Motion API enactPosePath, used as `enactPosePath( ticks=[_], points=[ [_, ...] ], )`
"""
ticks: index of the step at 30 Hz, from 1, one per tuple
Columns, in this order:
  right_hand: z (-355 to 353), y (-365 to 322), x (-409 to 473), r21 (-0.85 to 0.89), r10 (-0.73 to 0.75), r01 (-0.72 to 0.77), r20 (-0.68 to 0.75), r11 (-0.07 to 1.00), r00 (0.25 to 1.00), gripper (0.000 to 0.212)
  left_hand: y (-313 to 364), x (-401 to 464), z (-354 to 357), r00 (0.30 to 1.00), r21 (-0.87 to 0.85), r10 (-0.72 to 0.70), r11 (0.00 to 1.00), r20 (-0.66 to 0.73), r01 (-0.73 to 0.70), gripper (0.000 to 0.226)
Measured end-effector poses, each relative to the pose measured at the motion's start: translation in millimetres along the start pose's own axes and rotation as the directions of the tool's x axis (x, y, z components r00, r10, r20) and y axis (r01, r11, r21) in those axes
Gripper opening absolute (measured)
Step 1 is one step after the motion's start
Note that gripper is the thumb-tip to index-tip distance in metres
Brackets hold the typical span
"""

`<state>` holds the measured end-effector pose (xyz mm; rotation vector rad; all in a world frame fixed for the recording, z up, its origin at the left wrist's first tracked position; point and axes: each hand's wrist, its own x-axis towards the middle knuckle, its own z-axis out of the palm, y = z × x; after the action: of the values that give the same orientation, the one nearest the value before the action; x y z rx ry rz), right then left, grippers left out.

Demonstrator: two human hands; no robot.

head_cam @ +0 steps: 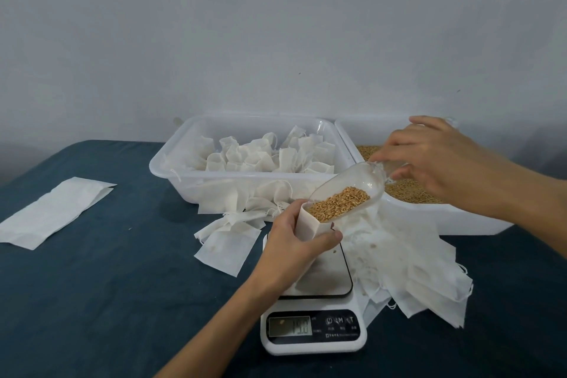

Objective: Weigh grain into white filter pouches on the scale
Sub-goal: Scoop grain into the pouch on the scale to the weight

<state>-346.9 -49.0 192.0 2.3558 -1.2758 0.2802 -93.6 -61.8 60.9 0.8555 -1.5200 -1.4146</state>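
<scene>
My left hand [294, 242] grips an open white filter pouch [308, 221] upright on the steel plate of the white digital scale [325, 273]. My right hand [429, 156] holds a clear plastic scoop [352, 190] by its handle, tilted down with its mouth at the pouch opening. Golden grain [340, 201] lies in the scoop and runs into the pouch. The scale's display [290, 326] is lit; its digits are too blurred to read.
A white tub [171, 169] with filled, tied pouches stands behind the scale. A second white tub [460, 218] with loose grain sits at the right. Flat empty pouches [405, 267] lie heaped right of the scale, more [227, 245] at its left. A folded white sheet [52, 212] lies far left on the blue cloth.
</scene>
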Motion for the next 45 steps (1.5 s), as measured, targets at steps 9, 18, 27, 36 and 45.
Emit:
enactPosePath(
  ticks=[9, 18, 27, 36, 45],
  points=[
    [0.5, -1.6, 0.8, -0.022, -0.034, 0.034, -0.023, 0.999, 0.999, 0.034, 0.3, 0.5, -0.9, 1.000, -0.011, -0.004, 1.000, -0.009, 0.004, 0.048],
    [-0.4, -2.7, 0.7, -0.015, -0.006, 0.006, 0.004, 1.000, 1.000, 0.037, -1.3, 1.1, -0.9, 1.000, -0.001, -0.014, 1.000, -0.014, 0.014, 0.053],
    [-4.1, -7.0, 1.2, 0.012, 0.012, -0.012, 0.038, 1.000, 0.999, 0.035, -1.8, 1.6, -2.2, 1.000, 0.007, -0.014, 1.000, -0.018, 0.015, 0.053],
    [-4.8, -8.1, 0.0, 0.050, 0.049, -0.054, 0.079, 0.997, 0.996, 0.033, -2.2, 1.4, -3.5, 1.000, -0.030, -0.023, 0.999, 0.000, 0.023, 0.050],
    [7.4, -1.5, -2.8, 0.159, 0.107, -0.125, 0.117, 0.979, 0.987, 0.031, 1.0, 5.0, -10.3, 0.998, -0.066, -0.046, 0.997, 0.053, 0.050, 0.063]
  ],
)
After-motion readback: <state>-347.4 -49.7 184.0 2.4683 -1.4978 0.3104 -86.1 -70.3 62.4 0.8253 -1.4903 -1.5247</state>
